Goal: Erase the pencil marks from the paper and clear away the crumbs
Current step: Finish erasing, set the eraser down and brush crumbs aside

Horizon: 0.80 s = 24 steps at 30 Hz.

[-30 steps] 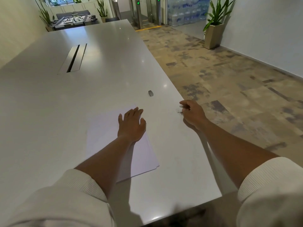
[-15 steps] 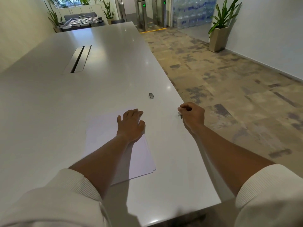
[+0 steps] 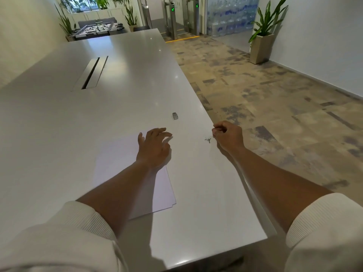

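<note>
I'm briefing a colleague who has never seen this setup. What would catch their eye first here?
Probably the two bare forearms reaching over the long white table: the left hand lies on the paper, the right hand is curled at the table's right edge. Next, the dark crumbs beside that hand, and the small eraser lying alone farther back.

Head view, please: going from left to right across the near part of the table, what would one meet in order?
Paper → left hand, resting flat on the paper's right part → eraser crumbs on the bare table → right hand, fingers curled, at the table's right edge.
</note>
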Available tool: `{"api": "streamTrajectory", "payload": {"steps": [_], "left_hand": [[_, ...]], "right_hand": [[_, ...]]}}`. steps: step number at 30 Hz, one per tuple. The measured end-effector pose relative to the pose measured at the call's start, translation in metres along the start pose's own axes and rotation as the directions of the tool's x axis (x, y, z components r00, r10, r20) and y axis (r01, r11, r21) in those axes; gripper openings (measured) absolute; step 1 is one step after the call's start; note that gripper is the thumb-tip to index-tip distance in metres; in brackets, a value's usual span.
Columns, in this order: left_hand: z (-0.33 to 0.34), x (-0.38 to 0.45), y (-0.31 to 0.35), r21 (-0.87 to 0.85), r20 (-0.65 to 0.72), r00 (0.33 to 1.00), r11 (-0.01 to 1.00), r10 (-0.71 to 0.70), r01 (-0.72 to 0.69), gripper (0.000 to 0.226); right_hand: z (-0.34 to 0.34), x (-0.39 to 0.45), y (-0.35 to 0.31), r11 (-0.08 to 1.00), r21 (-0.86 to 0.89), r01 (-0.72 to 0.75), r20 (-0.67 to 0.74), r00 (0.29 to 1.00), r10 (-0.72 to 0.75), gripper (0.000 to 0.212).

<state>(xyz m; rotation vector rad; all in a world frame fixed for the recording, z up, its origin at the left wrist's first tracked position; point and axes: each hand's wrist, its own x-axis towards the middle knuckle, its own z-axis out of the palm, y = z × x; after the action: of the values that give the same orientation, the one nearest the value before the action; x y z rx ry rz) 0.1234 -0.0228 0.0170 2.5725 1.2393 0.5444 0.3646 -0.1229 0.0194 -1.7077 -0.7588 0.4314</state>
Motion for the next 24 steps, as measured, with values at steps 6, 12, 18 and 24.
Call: {"api": "streamTrajectory", "payload": {"steps": [6,12,18,24], "left_hand": [[0.003,-0.004,0.008,0.034,0.048,0.999,0.999,0.007,-0.009,0.064],[-0.002,-0.002,0.009,0.032,0.113,0.993,0.999,0.017,-0.02,0.068],[-0.008,0.001,0.004,0.076,0.151,0.988,0.996,0.03,-0.042,0.069],[-0.008,-0.004,0.008,0.049,0.124,0.992,0.998,0.018,-0.024,0.05]], "right_hand": [[-0.006,-0.011,-0.002,0.979,-0.152,0.134,0.073,0.99,-0.124,0.015],[-0.005,-0.018,-0.002,0.942,-0.272,0.197,0.15,0.976,-0.16,0.018],[-0.005,-0.028,-0.012,0.903,-0.368,0.222,0.112,0.975,-0.194,0.017],[-0.003,-0.033,-0.016,0.832,-0.484,0.271,0.146,0.962,-0.229,0.018]]}}
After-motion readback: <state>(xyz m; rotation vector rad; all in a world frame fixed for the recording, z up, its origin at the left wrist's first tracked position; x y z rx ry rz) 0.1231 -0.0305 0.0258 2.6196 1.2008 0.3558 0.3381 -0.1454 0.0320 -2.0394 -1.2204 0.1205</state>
